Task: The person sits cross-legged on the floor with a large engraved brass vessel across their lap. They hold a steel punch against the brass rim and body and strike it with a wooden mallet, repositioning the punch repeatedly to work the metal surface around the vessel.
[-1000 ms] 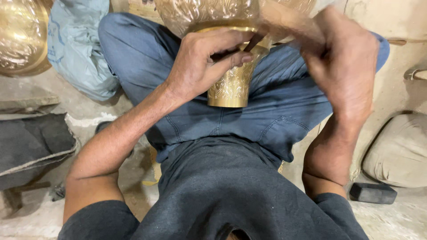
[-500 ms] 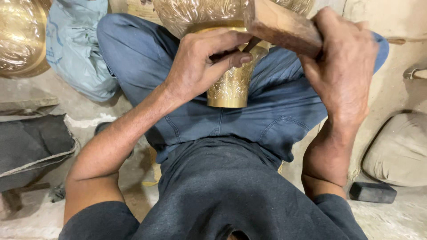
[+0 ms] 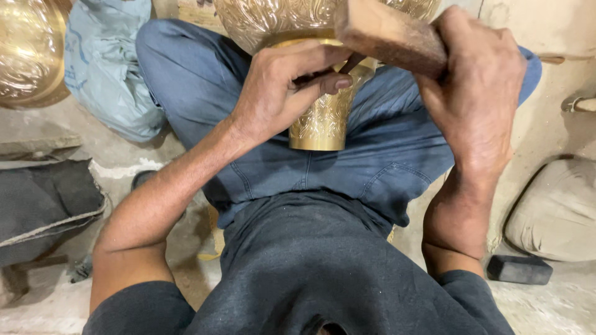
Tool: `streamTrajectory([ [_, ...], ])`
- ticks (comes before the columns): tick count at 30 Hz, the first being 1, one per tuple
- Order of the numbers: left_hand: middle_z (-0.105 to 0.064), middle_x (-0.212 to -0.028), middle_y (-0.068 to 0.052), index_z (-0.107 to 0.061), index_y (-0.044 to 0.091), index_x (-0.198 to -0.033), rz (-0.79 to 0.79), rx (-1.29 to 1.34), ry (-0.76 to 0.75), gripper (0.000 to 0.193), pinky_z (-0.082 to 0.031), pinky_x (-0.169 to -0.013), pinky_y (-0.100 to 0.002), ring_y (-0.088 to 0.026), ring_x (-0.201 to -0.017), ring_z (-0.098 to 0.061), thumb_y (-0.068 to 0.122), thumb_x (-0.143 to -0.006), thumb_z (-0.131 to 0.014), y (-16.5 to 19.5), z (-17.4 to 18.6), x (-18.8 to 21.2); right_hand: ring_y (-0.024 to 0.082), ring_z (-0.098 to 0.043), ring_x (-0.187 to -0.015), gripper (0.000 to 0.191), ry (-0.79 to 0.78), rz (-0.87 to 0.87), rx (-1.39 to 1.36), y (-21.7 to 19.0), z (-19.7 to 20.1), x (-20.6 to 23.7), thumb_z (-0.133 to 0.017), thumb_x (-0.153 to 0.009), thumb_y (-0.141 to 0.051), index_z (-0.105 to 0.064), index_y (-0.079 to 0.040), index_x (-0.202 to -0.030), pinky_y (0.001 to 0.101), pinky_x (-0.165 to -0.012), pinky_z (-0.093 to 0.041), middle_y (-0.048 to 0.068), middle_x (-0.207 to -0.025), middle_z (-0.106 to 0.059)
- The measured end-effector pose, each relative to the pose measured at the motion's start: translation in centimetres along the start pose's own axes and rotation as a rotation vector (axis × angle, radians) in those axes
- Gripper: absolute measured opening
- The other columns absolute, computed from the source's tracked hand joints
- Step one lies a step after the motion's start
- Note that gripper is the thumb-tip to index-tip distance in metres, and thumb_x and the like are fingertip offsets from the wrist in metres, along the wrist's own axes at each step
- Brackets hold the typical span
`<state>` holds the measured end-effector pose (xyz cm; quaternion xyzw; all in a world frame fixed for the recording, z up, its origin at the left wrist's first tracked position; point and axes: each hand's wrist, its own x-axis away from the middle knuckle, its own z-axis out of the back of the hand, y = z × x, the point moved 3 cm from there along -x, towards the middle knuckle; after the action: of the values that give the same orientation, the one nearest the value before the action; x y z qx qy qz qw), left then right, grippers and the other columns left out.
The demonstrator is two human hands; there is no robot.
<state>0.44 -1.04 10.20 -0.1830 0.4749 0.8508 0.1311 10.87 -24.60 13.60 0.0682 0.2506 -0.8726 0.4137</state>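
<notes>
We're seated cross-legged on the floor, brass vase (image 3: 313,74) lying across our lap, resting on the blue jeans (image 3: 347,161). Vase's engraved bulb is at top edge of the view, partly cut off; its flared foot points back toward us, rim approx over the knees' crossing.

Left hand (image 3: 282,93) sits on the vase neck, fingers curled tight, thumb and forefinger pinching a thin dark tool (image 3: 323,73), prob a chisel/punch, only a short bit visible between the fingers. Tip contact w/ the brass is hidden by the fingers, can't tell exactly where it lands.

Right hand (image 3: 478,93) is wrapped in a closed fist around a wooden block (image 3: 388,34), mallet-like, which angles up-left and sits above the left hand, just beside the tool's end. Can't tell if wood touches tool.

Surroundings:
- second brass piece (image 3: 28,53), embossed, round, top-left corner, well apart from the hands
- pale blue cloth bundle (image 3: 105,68) btw that piece and our left leg
- dark grey cloth (image 3: 46,201) on the floor at left
- beige cushion (image 3: 555,214) at right, small black block (image 3: 518,268) on the floor just below it
- dark shirt (image 3: 323,273) fills the lower centre
</notes>
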Motion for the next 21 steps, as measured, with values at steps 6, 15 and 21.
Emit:
streamTrajectory([
  [6,-0.075,-0.119,-0.009,-0.068,0.006,-0.136,0.025,0.067,0.006,0.036,-0.063,-0.086,-0.032,-0.019,-0.100,-0.076,0.018,-0.105,-0.080,-0.1,0.0,0.1,0.023,-0.058,-0.075,0.022,0.033,-0.158,-0.211,0.6,-0.2,0.2,-0.080,-0.100,0.000,-0.059,0.000,-0.107,0.0347,-0.068,-0.045,0.014,-0.089,-0.064],
  [15,-0.074,-0.109,-0.010,-0.071,0.006,-0.130,0.018,0.011,-0.005,0.032,-0.058,-0.082,-0.036,-0.022,-0.095,-0.074,0.019,-0.102,-0.081,0.3,0.1,-0.1,0.029,-0.057,-0.072,0.029,0.059,0.049,0.143,-2.1,1.1,-1.2,-0.083,-0.091,0.001,-0.057,0.002,-0.102,0.0376,-0.068,-0.046,0.015,-0.080,-0.058],
  [21,-0.074,-0.109,-0.010,-0.071,0.006,-0.123,0.005,-0.025,-0.004,0.028,-0.059,-0.085,-0.037,-0.024,-0.099,-0.074,0.020,-0.102,-0.082,0.2,0.2,0.0,0.026,-0.069,-0.083,0.023,0.008,-0.004,-0.185,-1.6,1.0,-0.9,-0.066,-0.088,0.015,-0.058,0.004,-0.106,0.0368,-0.079,-0.055,0.016,-0.091,-0.066],
])
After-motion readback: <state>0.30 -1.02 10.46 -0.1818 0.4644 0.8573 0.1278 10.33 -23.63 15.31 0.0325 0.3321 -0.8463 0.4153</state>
